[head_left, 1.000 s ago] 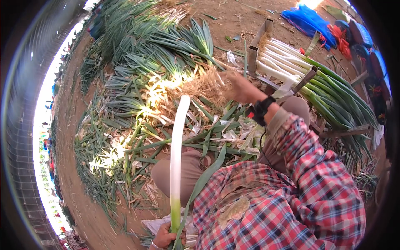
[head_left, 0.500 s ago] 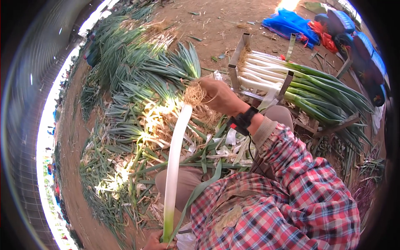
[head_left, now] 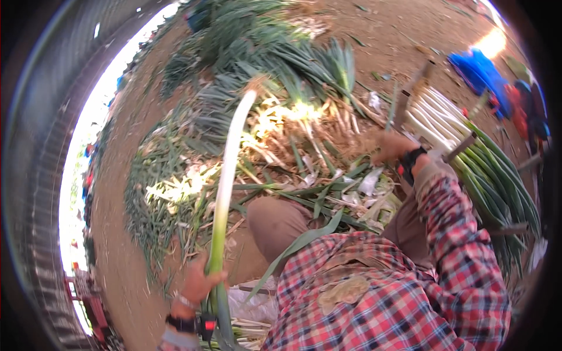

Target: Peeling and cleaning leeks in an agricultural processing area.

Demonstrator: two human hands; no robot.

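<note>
My left hand is closed round the green part of a long green onion. The onion stands nearly upright, its clean white shank and roots pointing away from me and its leaves hanging below my wrist. My right hand is off to the right, beside the corner of a low rack. Motion smears its fingers, so whether they hold anything is unclear. Side by side in the rack lie several peeled green onions, white ends away from me and dark leaves trailing toward the right.
A big heap of unpeeled green onions spreads over the dirt floor ahead. Stripped leaves and skins litter the ground before my knees. More onions lie on plastic at my left side. A blue sheet lies beyond the rack.
My right hand has left the onion's root end and moved right toward the rack. My left hand has risen into view with the onion. The view has swung left.
</note>
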